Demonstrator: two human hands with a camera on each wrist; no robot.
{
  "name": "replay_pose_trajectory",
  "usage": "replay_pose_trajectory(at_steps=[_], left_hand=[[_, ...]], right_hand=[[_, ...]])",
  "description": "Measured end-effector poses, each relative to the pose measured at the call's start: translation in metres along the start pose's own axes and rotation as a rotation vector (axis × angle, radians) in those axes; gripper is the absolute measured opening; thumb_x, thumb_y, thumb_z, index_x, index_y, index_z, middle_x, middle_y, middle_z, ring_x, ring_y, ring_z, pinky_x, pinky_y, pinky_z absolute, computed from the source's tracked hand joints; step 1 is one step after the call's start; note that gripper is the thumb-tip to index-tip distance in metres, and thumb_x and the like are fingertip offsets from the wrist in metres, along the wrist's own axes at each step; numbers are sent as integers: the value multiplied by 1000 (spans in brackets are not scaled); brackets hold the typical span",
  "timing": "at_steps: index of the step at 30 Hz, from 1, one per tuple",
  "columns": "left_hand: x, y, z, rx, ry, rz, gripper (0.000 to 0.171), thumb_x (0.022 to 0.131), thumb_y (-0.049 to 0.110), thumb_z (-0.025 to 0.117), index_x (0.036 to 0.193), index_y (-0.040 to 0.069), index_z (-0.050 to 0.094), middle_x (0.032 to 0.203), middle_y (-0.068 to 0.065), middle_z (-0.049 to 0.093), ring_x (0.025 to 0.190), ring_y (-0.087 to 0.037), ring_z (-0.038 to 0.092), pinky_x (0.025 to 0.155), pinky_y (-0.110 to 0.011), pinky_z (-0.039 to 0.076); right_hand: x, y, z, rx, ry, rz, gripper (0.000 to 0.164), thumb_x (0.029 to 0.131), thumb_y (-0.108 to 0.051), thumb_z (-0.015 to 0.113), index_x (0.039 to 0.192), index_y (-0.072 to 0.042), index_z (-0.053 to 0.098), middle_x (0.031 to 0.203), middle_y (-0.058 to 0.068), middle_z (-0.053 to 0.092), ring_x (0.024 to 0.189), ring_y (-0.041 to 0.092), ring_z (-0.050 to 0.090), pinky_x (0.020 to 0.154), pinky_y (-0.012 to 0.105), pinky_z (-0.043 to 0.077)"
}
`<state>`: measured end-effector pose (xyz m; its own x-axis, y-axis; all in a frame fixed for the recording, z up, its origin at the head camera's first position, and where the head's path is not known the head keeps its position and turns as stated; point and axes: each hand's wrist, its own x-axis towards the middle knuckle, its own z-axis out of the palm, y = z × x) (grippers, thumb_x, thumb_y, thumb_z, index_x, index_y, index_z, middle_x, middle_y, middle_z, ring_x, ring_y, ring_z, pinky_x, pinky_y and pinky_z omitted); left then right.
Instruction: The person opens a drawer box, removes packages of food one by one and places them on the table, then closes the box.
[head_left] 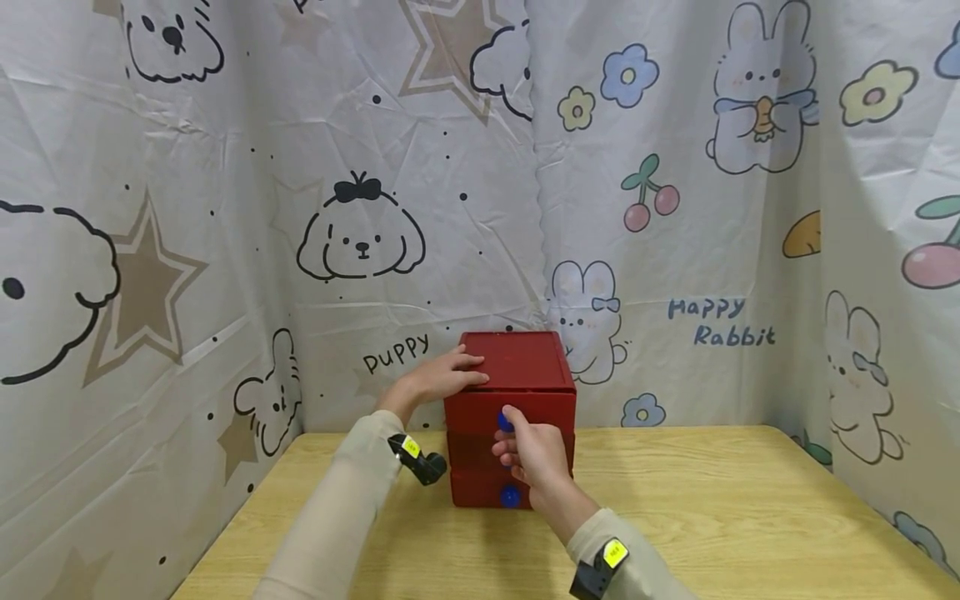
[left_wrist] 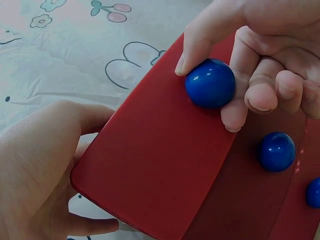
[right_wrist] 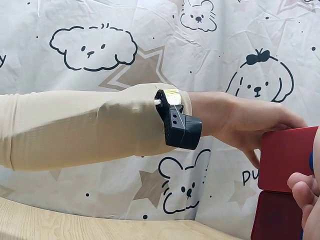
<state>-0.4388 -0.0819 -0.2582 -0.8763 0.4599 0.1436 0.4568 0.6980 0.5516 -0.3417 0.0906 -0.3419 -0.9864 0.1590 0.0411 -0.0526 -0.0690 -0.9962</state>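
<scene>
A red box of three stacked drawers point(head_left: 525, 362) stands on the table, a round blue knob on each front. My right hand point(head_left: 542, 454) is at the top drawer, its thumb and index finger pinching the top blue knob point(left_wrist: 210, 83); its other fingers are loosely bent. My left hand point(head_left: 442, 375) rests on the box's upper left edge, with fairly straight fingers over the top. The middle knob point(left_wrist: 276, 151) and bottom knob point(head_left: 510, 497) are untouched. The middle front looks darker than the other two.
A light wooden table point(head_left: 675, 500) carries the box. Behind and beside it hangs a white curtain point(head_left: 480, 233) printed with puppies, rabbits, stars and flowers. Each sleeved forearm wears a small black camera point(head_left: 426, 467).
</scene>
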Motion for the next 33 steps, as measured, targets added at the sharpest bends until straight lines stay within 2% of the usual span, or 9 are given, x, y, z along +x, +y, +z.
replay_pose_trajectory(at_steps=[24,33], left_hand=[[2,-3,1,35,4,15,60,104,44,54,156,14,50,170,-14,20,154,-36,21,121,-56,21],[1,-2,1,17,4,13,60,104,43,55,155,12,51,169,-15,21,153,-37,22,120,-57,21]], right_hand=[[-12,0,-6,-64,-48,-21,62,100,-54,61,96,7,74,71,6,68,58,13,59,58,26,48],[-17,0,-9,-73,-57,-23,64,100,-56,62,96,7,74,70,6,68,58,14,58,59,27,49]])
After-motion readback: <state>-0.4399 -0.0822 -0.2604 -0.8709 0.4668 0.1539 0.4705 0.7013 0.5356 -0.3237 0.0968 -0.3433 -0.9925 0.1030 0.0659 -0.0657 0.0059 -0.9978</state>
